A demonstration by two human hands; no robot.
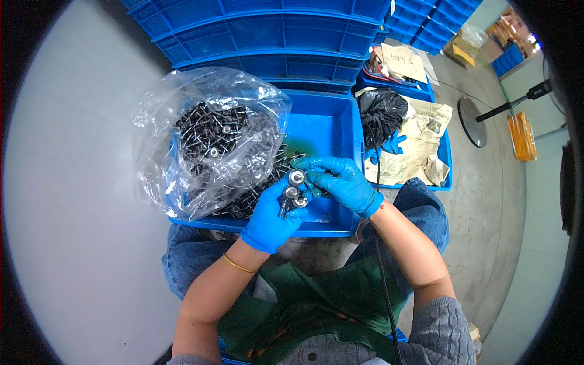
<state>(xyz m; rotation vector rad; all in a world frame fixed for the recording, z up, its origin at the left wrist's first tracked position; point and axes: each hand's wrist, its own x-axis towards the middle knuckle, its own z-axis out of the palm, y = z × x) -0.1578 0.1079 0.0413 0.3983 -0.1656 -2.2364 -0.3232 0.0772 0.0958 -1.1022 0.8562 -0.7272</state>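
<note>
In the blue-gloved fingers of my left hand sit several small black parts with round silver ends, bunched over the bin. Close against them on the right is my right hand, also gloved in blue, its fingers bent and closed; what they grip, if anything, is hidden. Below lies a shallow blue bin with a wet, greenish patch on its floor. A clear plastic bag in its left side holds a heap of similar black parts with thin silver stems. More loose parts lie beside the bag.
Stacked blue crates rise behind the bin. To the right, another blue tray carries brown paper, a black plastic bag and a blue glove. A dark cable hangs past my right arm. A round stand base stands farther right.
</note>
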